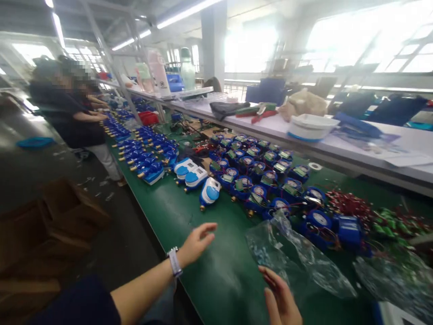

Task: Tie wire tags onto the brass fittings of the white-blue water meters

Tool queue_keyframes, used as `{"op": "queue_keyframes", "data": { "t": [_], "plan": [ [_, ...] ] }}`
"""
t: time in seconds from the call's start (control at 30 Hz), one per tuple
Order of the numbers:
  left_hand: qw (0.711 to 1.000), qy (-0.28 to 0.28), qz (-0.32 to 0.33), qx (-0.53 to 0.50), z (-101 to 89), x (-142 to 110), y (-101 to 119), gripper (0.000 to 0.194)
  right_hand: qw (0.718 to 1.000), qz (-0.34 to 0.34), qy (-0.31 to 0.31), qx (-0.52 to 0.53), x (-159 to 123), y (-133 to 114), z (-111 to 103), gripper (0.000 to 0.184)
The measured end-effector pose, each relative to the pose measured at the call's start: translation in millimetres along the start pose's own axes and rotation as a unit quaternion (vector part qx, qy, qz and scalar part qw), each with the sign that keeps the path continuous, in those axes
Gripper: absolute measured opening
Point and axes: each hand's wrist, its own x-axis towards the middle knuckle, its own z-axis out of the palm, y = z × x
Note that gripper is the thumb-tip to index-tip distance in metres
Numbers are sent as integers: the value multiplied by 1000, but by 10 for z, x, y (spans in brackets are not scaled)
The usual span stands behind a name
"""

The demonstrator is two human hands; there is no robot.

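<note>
Recording two bare hands over a green-topped desk (176, 225): the left hand (196, 243), wearing a pale wristband (174, 262), is open with fingers spread and holds nothing, and the right hand (279, 298), low in the view, is also open and empty. The right hand is nearest a crumpled clear plastic bag (297, 257); contact with its lower edge cannot be confirmed. Ahead of the left hand, a white-and-blue water meter (209, 192) lies tilted, set slightly apart from the rest. Beyond the bag, wired blue meters (257, 180) form a dense group, with a bundle of red wires (348, 203) and green connectors (389, 223) to the right. To the far left, ranked blue meters (145, 158) sit with their brass ends angled toward the near edge, an order that appears to keep each unit separately reachable. A strip of green surface offers open room between the hands and the meters. The near desk edge drops to a floor holding cardboard boxes (67, 212). A co-worker (64, 108) stands at the far left, beside the desk.
</note>
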Motion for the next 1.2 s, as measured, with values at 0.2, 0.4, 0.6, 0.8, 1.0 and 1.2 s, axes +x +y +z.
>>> {"op": "queue_keyframes", "data": {
  "t": [0.2, 0.4, 0.6, 0.8, 1.0, 1.2],
  "plan": [
    [965, 228, 2, 133, -2365, 1461, -788, 46, 976, 197, 8, 97, 1759, 289, 2117, 52],
    [977, 104, -28, 186, -3198, 2756, -1253, 52, 924, 342, 0, 170, 2422, 556, 2957, 50],
    [954, -63, 8, 292, -3295, 3443, -1172, 43, 933, 324, 82, 132, 2315, 394, 3358, 79],
    [903, -136, -39, 407, -3168, 3675, -1083, 46, 934, 297, 149, 132, 2361, 360, 3659, 84],
    [954, -123, -8, 273, -3022, 3423, -1301, 73, 932, 279, 172, 153, 2370, 421, 3641, 75],
    [969, -113, -63, 212, -2942, 3038, -1276, 80, 941, 270, 138, 151, 2274, 449, 3296, 70]
  ]
}}
